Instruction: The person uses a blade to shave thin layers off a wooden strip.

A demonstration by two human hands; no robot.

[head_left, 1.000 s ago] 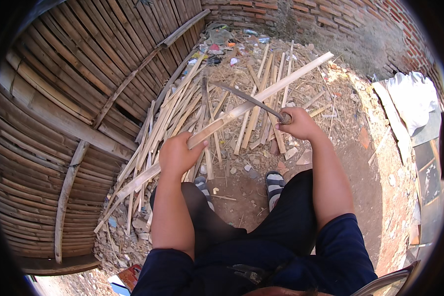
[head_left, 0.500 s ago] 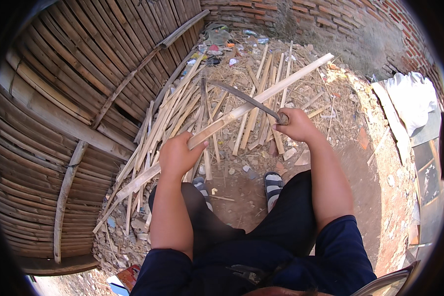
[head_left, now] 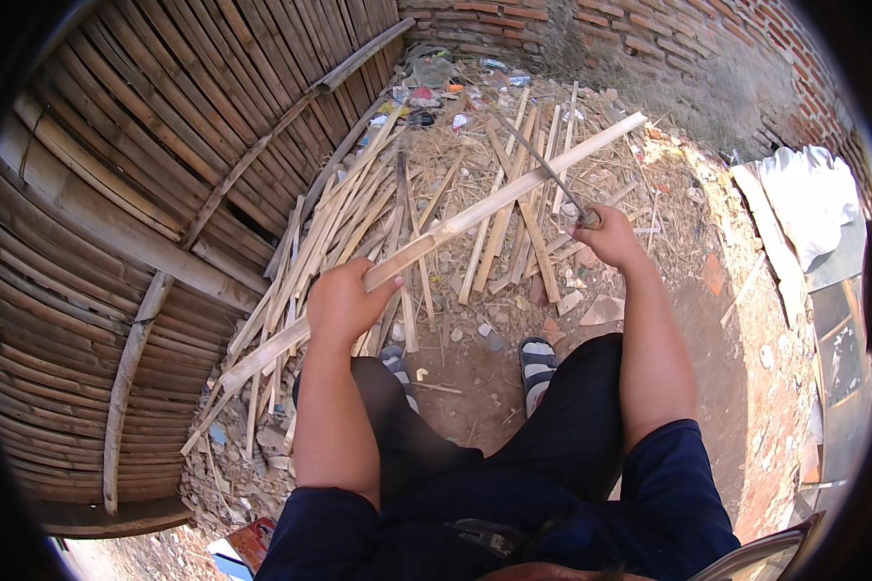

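1. A long pale bamboo strip (head_left: 475, 218) slants across the middle of the view, from low left by the fence up to the right over the heap.
2. The left hand (head_left: 344, 302) is clamped round the strip near its lower half, fingers wrapped over it.
3. The right hand (head_left: 606, 235) is closed on the handle of a knife (head_left: 543, 167), whose thin dark blade points up and left and crosses the strip's upper part; whether the blade touches it I cannot tell.
4. Under both hands lies a heap of split slats (head_left: 397, 208), spread loosely on the dirt ground (head_left: 717, 387) among chips and litter.
5. Two striped sandals (head_left: 538, 363) show just below the heap, between the forearms.
6. A bamboo fence (head_left: 116, 194) curves along the left side.
7. A brick wall (head_left: 591, 29) closes the top.
8. A white cloth (head_left: 809, 198) lies at the right, well apart from the hands.
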